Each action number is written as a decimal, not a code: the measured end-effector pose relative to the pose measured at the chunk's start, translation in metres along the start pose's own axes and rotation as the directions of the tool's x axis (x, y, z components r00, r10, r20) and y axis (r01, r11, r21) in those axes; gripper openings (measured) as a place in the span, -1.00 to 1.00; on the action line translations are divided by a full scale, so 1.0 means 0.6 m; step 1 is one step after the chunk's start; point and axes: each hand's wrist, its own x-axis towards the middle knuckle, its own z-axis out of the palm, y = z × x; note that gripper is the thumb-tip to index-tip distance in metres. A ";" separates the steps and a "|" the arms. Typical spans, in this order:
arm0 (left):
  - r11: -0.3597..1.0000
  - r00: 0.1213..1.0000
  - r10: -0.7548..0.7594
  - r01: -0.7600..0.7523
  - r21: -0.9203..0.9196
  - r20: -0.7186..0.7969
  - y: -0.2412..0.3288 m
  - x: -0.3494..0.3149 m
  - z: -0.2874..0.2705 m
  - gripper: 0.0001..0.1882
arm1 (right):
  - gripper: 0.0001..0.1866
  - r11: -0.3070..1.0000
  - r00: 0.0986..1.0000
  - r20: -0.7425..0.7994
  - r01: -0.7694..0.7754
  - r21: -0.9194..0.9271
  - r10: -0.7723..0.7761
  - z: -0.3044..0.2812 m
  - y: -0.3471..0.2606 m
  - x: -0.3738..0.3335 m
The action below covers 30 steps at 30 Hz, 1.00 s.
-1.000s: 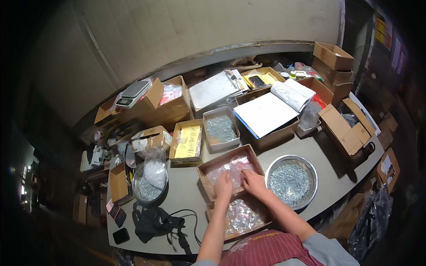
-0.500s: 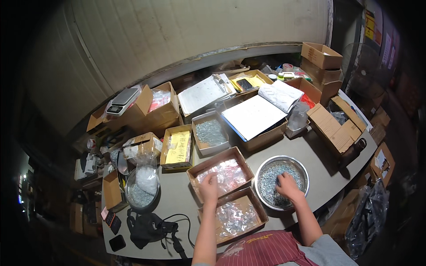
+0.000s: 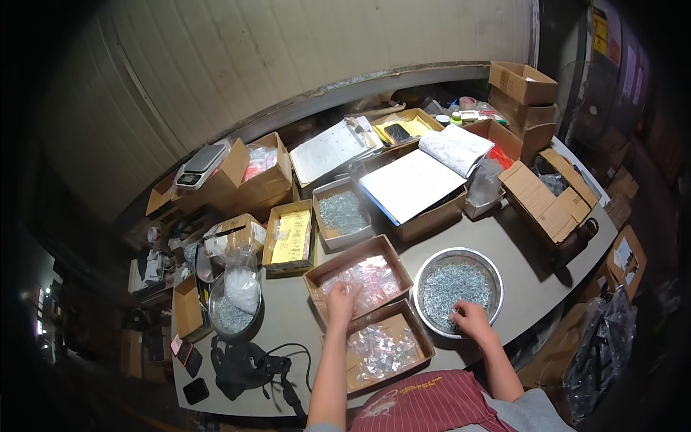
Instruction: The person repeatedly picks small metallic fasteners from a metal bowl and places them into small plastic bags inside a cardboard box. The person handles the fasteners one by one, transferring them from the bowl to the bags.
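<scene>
My left hand (image 3: 343, 301) is over a cardboard box (image 3: 314, 289) of small clear plastic bags (image 3: 376, 277) with red marks. Its fingers are curled together at the bags, and what they pinch is hidden. To the right, a round metal bowl (image 3: 497, 273) holds many small silvery screws (image 3: 455, 284). Inside its near right rim is my right hand (image 3: 470, 318), fingers closed just above the screws; anything between the fingertips is too small to make out. Nearer to me, a second cardboard box (image 3: 430, 346) contains filled clear packets (image 3: 383, 351).
Behind the boxes stand a white box of screws (image 3: 342, 212), a box with a yellow sheet (image 3: 292, 237) and an open notebook (image 3: 414, 183). At left are another bowl (image 3: 258, 317) with a plastic bag, a black bag (image 3: 241, 367) and a phone (image 3: 196, 391). A digital scale (image 3: 201, 165) sits far left.
My right hand has drawn back from the middle of the screws toward the bowl's near right edge. The left hand has moved slightly within the bag box. The view has shifted a little.
</scene>
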 end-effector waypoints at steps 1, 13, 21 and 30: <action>0.997 0.998 -0.060 0.061 -0.039 0.022 0.004 -0.006 0.004 -0.76 | -0.75 0.995 0.999 -0.021 -0.028 0.100 0.031 0.004 0.014 0.002; 0.678 0.869 0.495 -0.381 0.628 -0.006 0.009 0.008 0.005 -0.76 | -0.69 0.317 0.947 0.286 -0.319 0.893 0.146 -0.042 0.001 0.002; 0.858 0.954 0.298 -0.258 0.445 -0.021 0.030 -0.012 -0.015 -0.74 | -0.57 0.358 0.947 0.276 -0.319 0.878 0.165 -0.041 -0.017 0.001; 0.735 0.766 0.643 -0.619 0.276 0.005 0.093 -0.058 -0.012 -0.82 | -0.65 0.342 0.948 0.276 -0.315 0.885 0.159 -0.035 -0.019 0.006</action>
